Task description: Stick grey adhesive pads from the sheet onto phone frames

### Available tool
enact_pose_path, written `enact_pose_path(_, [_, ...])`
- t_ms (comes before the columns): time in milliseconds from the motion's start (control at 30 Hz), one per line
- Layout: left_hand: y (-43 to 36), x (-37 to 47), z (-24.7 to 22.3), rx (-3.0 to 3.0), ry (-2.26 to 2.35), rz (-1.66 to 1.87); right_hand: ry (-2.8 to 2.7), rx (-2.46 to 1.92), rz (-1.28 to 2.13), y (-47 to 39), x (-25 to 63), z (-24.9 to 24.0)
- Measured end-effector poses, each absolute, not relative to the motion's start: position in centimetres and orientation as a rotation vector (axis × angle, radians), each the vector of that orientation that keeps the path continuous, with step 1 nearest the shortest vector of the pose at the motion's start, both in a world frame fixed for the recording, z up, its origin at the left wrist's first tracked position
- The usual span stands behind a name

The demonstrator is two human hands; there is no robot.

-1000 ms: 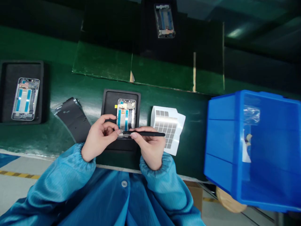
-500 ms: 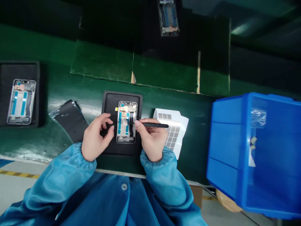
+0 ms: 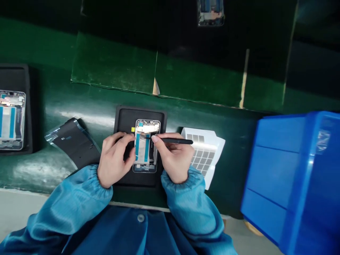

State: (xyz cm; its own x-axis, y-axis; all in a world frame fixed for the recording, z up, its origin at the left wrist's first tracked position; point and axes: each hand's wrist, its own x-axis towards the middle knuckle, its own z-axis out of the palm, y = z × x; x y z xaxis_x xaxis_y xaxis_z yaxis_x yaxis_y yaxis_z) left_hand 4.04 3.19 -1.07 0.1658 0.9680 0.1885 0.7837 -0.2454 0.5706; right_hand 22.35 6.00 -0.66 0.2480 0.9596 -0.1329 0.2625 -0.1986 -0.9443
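An opened smartphone (image 3: 142, 150) lies in a black tray (image 3: 124, 118), its inner parts and blue strips facing up. My right hand (image 3: 177, 156) is closed around black tweezers (image 3: 176, 141), whose tip reaches over the upper middle of the phone. A small pale piece shows near that tip; whether the tweezers grip it I cannot tell. My left hand (image 3: 115, 159) is beside the phone's left edge, thumb and fingers apart, fingertips at or just touching the frame. A yellow tab (image 3: 133, 129) sticks out at the phone's upper left.
A white sheet of grey square stickers (image 3: 203, 152) lies right of the tray, with a blue bin (image 3: 276, 159) beyond. Dark film strips (image 3: 75, 141) lie to the left. A second phone (image 3: 12, 120) sits in another tray at far left, a third (image 3: 210, 16) at the back.
My left hand has moved right, up to the phone's edge. The tweezers stay over the phone in my right hand. The whole view has shifted a little.
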Motion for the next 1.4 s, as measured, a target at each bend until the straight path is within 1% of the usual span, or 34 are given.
enact_pose_path(433, [3.22, 4.05, -1.21, 2.092, 1.693, 0.701, -1.17, -1.723, 0.958, 6.07, 22.29, -0.38])
enact_pose_path(1400, [3.35, 4.12, -1.09, 2.143, 1.691, 0.711, -1.232, -1.687, 0.915, 6.08, 22.45, -0.71])
